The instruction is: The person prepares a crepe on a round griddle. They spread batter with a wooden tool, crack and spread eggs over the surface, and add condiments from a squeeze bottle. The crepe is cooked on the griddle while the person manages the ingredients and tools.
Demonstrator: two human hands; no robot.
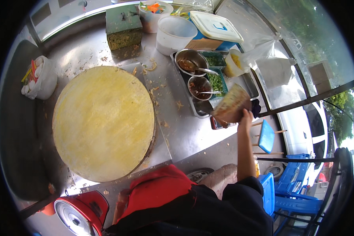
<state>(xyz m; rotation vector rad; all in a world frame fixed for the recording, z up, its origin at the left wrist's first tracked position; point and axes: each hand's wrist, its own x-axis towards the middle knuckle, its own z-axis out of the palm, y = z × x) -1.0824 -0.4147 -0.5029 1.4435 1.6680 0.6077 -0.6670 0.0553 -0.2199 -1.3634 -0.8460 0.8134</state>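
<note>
A large round crepe [103, 124], pale yellow, covers the round griddle on the steel counter. At the counter's right side my right hand [247, 116] grips a brown, bowl-like container [234, 104], tilted and smeared with yellow-brown residue; motion blurs it. It is beside a metal tray [191, 101] that carries a steel bowl of brown sauce [191, 63], a smaller bowl of dark red sauce [200, 88] and a basket of chopped greens [216, 84]. A red-edged device [215, 124] lies partly under the container. My left hand is out of view; part of the forearm shows beside the red apron [162, 188].
A green metal box [124, 28], a white plastic tub [177, 34] and a white-lidded box [216, 26] stand at the back. A white bag of eggshells [44, 79] is on the left. A red round-topped appliance [82, 212] stands below the counter; a blue stool [266, 136] is at right.
</note>
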